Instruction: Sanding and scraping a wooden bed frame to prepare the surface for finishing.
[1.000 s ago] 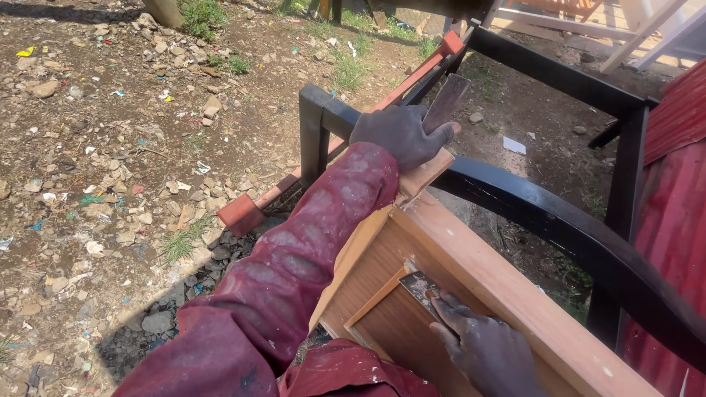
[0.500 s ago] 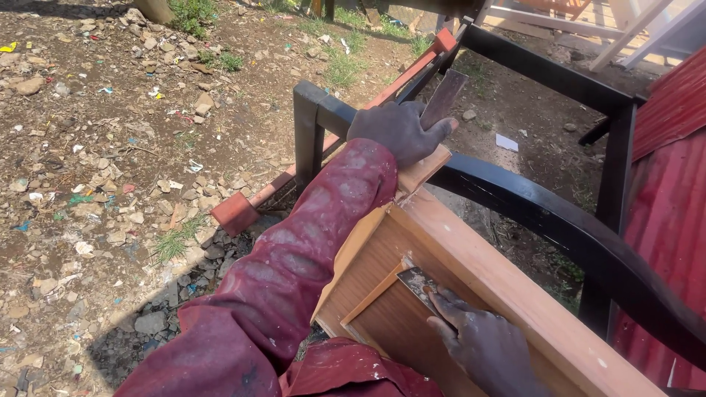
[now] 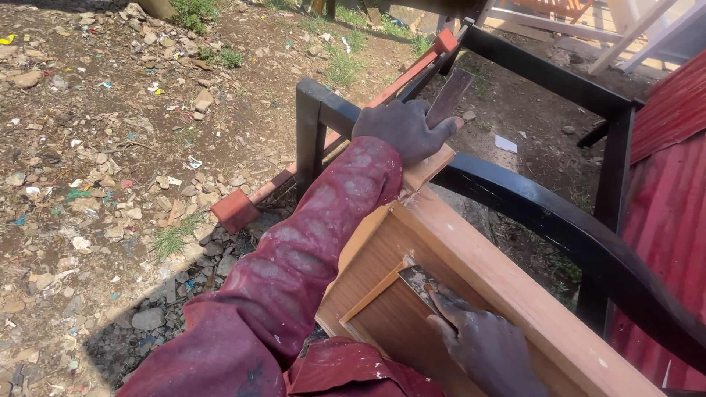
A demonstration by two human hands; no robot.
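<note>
Outdoor furniture workshop, open yard. Ground [image 3: 110, 184]: bare dirt, stones, litter scraps, sparse grass. Furniture around: unfinished wooden cabinet piece [image 3: 471, 272] resting on black-painted chair frame [image 3: 544, 213]; white-painted timber frames [image 3: 632, 29] at top right; red corrugated metal sheet [image 3: 669, 184] along right edge.

A wooden cabinet piece [image 3: 471, 272] lies tilted across the curved rail [image 3: 559, 228] of a chair frame [image 3: 323, 110], its far corner resting near the frame's upright post. The left hand [image 3: 403, 131] sits on that far corner, with a flat blade [image 3: 448, 95] rising from behind its fingers. The right hand [image 3: 489, 349] is nearer the camera, inside the cabinet's recessed panel, pressing a scraper [image 3: 419, 281] against the inner moulding. A long beam [image 3: 331, 140] lies on the stony ground [image 3: 95, 162] to the left, running under the frame. Corrugated sheeting [image 3: 673, 184] stands at the right edge.
</note>
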